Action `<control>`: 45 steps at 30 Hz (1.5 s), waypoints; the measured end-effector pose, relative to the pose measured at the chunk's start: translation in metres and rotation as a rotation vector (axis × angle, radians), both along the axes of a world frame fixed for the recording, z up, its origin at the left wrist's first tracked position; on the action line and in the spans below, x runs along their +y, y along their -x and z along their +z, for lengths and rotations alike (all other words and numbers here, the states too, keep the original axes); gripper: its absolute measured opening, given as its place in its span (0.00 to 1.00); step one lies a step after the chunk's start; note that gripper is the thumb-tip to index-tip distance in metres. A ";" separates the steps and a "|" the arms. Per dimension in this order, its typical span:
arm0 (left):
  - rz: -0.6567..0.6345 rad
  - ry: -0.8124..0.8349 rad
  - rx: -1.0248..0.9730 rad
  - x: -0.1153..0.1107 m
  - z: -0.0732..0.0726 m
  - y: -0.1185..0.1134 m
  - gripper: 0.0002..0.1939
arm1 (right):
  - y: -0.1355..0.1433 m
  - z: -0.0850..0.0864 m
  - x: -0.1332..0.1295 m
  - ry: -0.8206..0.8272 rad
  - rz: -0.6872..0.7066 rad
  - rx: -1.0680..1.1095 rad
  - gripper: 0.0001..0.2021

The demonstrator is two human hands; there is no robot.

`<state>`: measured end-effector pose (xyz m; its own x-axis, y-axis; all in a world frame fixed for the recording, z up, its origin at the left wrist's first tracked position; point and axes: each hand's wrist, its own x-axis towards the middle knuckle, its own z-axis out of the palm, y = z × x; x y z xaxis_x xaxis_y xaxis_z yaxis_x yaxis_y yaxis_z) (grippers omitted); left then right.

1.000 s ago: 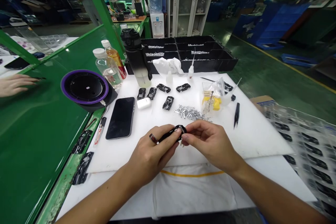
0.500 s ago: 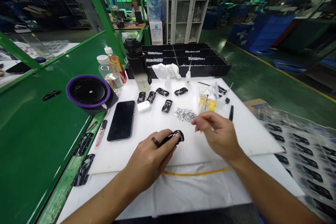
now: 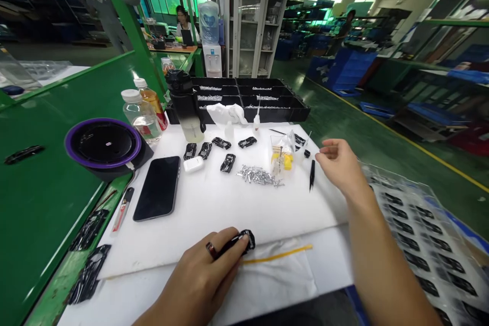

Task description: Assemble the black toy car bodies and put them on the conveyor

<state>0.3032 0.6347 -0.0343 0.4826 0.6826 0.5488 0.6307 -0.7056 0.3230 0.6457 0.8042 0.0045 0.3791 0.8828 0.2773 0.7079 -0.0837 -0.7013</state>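
Observation:
My left hand (image 3: 206,270), a ring on one finger, is closed round a glossy black toy car body (image 3: 248,239) above the near edge of the white foam sheet. Its fingers hide much of the car. Off to the right, my right hand (image 3: 340,165) hangs in the air with loosely bent fingers a little apart, and I see nothing in them. The black tweezers (image 3: 312,175) lie just left of it. Between the hands, farther back, is a pile of small silver screws (image 3: 257,175). Another black car body (image 3: 228,163) lies beside the pile.
A phone (image 3: 157,188), a utility knife (image 3: 123,209) and a purple-rimmed round device (image 3: 103,142) are at left. Bottles and a black tumbler (image 3: 185,107) stand before a divided black bin (image 3: 275,114). Clear trays of black car parts (image 3: 416,237) are at right. People are in the background.
My right hand has moved right, away from the screw pile to beside the tweezers. My left hand, still gripping the car body, appears lower and nearer. The view has turned right.

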 end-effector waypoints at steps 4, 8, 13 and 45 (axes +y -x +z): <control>-0.058 0.021 0.083 -0.015 -0.004 -0.005 0.21 | -0.007 0.005 -0.010 0.398 -0.009 -0.198 0.15; -0.116 0.140 0.147 -0.030 -0.009 -0.014 0.24 | -0.005 0.011 -0.024 0.559 0.041 -0.278 0.12; -0.089 0.295 0.226 -0.032 -0.015 -0.022 0.24 | 0.002 0.016 -0.072 0.381 0.032 -0.113 0.11; -0.158 0.397 0.295 -0.014 0.009 -0.025 0.21 | 0.097 -0.053 -0.189 0.110 0.599 0.307 0.08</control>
